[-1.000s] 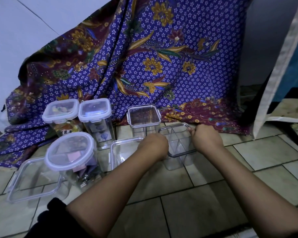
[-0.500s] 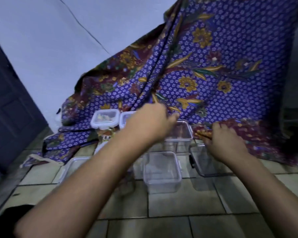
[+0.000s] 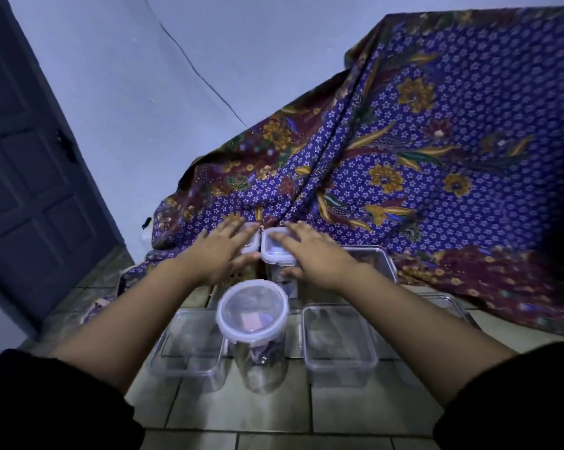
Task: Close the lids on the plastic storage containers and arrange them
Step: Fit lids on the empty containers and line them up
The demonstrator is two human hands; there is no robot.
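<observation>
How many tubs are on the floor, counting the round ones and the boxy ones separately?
Round jar with lid: 1
Square tubs with white-rimmed lids: 2
Other clear boxes: 4, the last partly hidden
Total: 7

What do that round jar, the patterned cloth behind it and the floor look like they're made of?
Round jar: clear, glossy plastic, probably; contents show through. Cloth: soft printed fabric, matte; it drapes in folds. Floor: likely glazed tile, with grout lines.

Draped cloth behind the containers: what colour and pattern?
Cloth: purple, small white flowers, gold blooms, maroon border; head view.
</observation>
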